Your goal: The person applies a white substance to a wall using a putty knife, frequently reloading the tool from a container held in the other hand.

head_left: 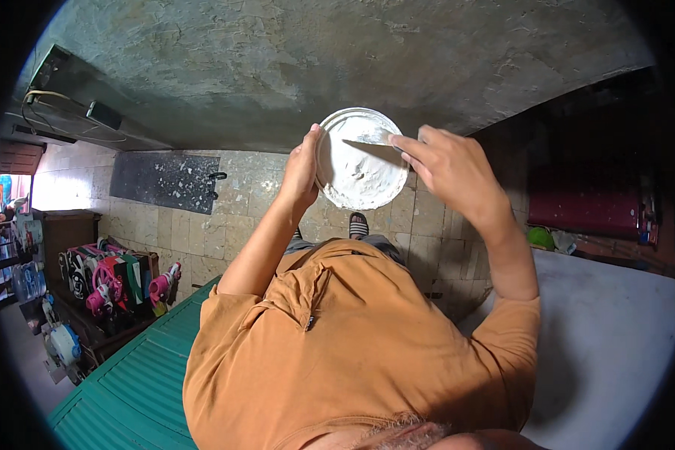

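In front of my body I hold a round white tub by its left rim with my left hand, fingers wrapped round its side. White paste, lumpy and smeared, lies inside the tub. My right hand is closed on the handle of a putty knife, at the tub's right side. The knife's metal blade reaches over the paste and casts a dark shadow on it. Whether its edge touches the paste, I cannot tell.
A rough grey plastered wall rises just ahead. A dark mat lies on the spattered tile floor. Behind me at left is a green ridged surface; a white panel is at right. Pink sandals and clutter fill the left.
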`<state>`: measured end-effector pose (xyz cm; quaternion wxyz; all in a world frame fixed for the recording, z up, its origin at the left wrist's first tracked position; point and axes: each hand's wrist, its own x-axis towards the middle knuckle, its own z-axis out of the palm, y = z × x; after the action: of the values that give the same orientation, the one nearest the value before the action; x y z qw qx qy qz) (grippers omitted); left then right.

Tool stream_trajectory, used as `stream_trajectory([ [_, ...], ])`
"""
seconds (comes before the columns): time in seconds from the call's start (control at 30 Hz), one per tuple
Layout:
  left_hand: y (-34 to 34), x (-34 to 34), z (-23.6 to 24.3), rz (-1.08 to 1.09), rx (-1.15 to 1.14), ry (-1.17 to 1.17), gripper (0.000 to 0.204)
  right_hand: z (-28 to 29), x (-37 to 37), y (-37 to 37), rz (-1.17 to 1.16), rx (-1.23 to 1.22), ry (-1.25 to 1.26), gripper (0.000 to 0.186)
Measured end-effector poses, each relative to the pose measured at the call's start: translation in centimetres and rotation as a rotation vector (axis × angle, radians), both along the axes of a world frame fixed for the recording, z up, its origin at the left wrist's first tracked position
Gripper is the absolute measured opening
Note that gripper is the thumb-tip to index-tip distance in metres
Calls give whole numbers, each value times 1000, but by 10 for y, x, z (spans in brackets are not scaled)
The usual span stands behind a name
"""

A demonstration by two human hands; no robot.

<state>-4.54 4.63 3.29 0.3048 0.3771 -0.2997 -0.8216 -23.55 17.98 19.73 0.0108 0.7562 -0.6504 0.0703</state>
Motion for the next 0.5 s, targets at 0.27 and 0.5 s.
stream_trajectory([
  [0.27, -1, 2, 4, 103, 55, 41, 53, 10, -8, 10, -68, 190, 90, 27],
  [0.5, -4, -2, -4, 104, 56, -13, 53, 16, 0, 19, -127, 423, 15, 27],
])
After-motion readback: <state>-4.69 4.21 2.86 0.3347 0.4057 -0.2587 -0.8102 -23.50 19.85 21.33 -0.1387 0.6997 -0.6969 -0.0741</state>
